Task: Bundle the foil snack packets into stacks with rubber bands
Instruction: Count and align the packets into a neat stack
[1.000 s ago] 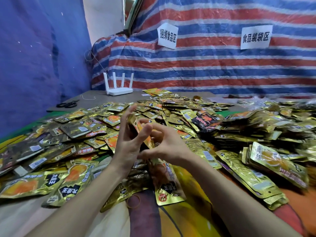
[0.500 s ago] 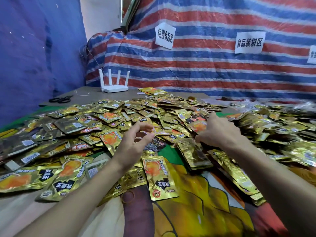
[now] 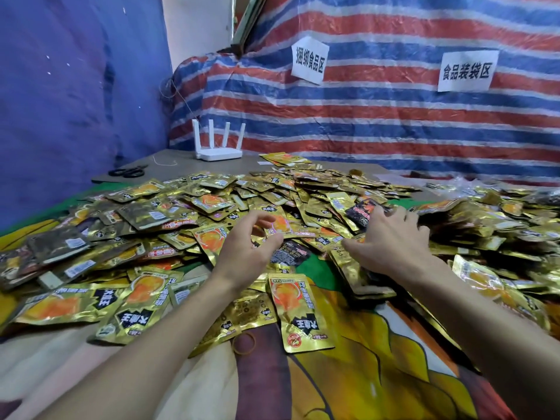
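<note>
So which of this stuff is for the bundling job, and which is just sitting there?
For the job:
- foil snack packets, heaped over the table
- rubber band, lying loose near you
- left hand and right hand

Just lying about:
- white router
- black scissors
- paper signs

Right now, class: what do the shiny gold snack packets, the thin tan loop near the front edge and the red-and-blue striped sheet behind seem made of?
Shiny gold snack packets: metallised foil or film, glossy; crinkles and mirror-like glints.
Thin tan loop: likely rubber, matte; a limp, thin ring.
Red-and-blue striped sheet: probably woven plastic tarpaulin, slight sheen; fine creases.
</note>
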{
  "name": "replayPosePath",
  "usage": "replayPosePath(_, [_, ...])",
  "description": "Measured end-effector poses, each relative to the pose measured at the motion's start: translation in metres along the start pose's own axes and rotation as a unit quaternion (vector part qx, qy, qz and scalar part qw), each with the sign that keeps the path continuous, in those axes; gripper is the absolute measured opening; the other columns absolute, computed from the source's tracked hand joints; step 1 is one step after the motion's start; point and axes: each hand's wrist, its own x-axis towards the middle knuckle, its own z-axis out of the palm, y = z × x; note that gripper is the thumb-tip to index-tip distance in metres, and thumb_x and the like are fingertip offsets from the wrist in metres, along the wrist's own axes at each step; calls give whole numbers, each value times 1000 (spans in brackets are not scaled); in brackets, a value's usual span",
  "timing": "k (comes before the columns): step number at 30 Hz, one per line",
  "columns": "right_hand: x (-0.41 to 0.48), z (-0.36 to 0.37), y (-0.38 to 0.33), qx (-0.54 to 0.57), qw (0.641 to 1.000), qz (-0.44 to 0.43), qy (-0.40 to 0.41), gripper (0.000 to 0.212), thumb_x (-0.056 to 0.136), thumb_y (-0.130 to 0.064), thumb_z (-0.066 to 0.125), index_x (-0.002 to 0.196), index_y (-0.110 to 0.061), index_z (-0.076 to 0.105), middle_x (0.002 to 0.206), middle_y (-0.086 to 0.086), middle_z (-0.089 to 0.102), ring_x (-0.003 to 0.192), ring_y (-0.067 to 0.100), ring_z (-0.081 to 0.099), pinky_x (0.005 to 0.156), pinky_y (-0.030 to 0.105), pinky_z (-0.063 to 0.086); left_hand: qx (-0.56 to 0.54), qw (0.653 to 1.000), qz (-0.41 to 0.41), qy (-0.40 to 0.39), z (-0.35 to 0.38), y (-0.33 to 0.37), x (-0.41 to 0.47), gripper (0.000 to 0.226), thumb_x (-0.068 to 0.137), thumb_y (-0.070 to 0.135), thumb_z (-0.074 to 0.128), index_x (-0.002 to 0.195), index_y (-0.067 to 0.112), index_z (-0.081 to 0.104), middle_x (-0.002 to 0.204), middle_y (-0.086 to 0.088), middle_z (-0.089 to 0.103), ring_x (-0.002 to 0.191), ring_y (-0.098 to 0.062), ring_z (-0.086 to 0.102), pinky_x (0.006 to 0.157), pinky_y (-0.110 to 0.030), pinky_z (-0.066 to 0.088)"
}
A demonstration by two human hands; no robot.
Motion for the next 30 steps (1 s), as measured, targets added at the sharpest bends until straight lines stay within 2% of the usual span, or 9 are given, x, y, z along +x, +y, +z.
replayPosePath(2, [2,1,-15,28,999,-36,14,75,86,-66,58,138,-13,42,142,23,42,133,40,38,106,53,36,33,999,2,11,-3,1,2,25,91,28,71,113,28,58,112,7,57,102,-5,55,81,-24,45])
replayPosePath(6, [15,13,-53,92,992,-88,-4,83,85,-68,58,145,-15,35,145,22,41,136,40,37,107,54,35,173,982,-41,60,-10,1,8,50,85,40,73,129,30,50,126,5,49,118,-19,50,100,-43,44])
replayPosePath(9, [34,27,-80,138,985,-97,-36,92,84,-71,58,149,-13,29,148,20,39,137,39,37,108,52,36,318,940,-109,63,-21,1,19,66,82,50,70,138,34,40,140,-1,39,129,-27,40,105,-47,33])
replayPosePath(14, [66,55,-118,186,973,-105,-89,102,82,-68,63,153,-6,23,150,22,41,139,41,37,111,51,39,442,881,-164,42,-51,-8,57,79,82,56,69,147,29,34,158,-8,26,145,-35,23,118,-59,19])
replayPosePath(17, [82,71,-131,172,974,-104,-103,101,83,-62,65,159,-20,13,159,20,27,147,41,25,115,56,32,479,862,-166,18,-63,-17,81,83,79,56,73,148,27,35,159,-10,25,145,-36,25,118,-58,20])
replayPosePath(20, [98,80,-135,163,973,-108,-122,98,83,-45,66,160,-33,6,164,18,15,150,43,13,119,61,24,483,859,-164,-47,-63,-33,98,90,77,52,76,151,28,33,162,-10,18,147,-38,22,119,-59,18])
replayPosePath(25, [118,84,-140,137,969,-136,-156,93,83,-43,57,160,-37,6,168,16,2,154,39,2,119,62,20,503,836,-195,-103,-46,-49,116,110,72,71,70,156,17,23,162,-13,23,146,-41,24,116,-63,19])
replayPosePath(27, [122,86,-143,108,968,-150,-171,85,84,-46,52,159,-34,14,166,17,12,152,40,9,114,61,26,528,821,-191,-104,-40,-50,120,103,76,68,67,153,13,27,156,-15,32,141,-42,32,113,-62,28])
replayPosePath(30, [124,89,-144,99,973,-159,-134,66,86,-42,56,147,-25,36,146,19,40,133,40,39,105,54,43,564,808,-149,-80,-32,-49,119,63,87,40,59,139,9,42,140,-17,49,129,-42,46,105,-59,41])
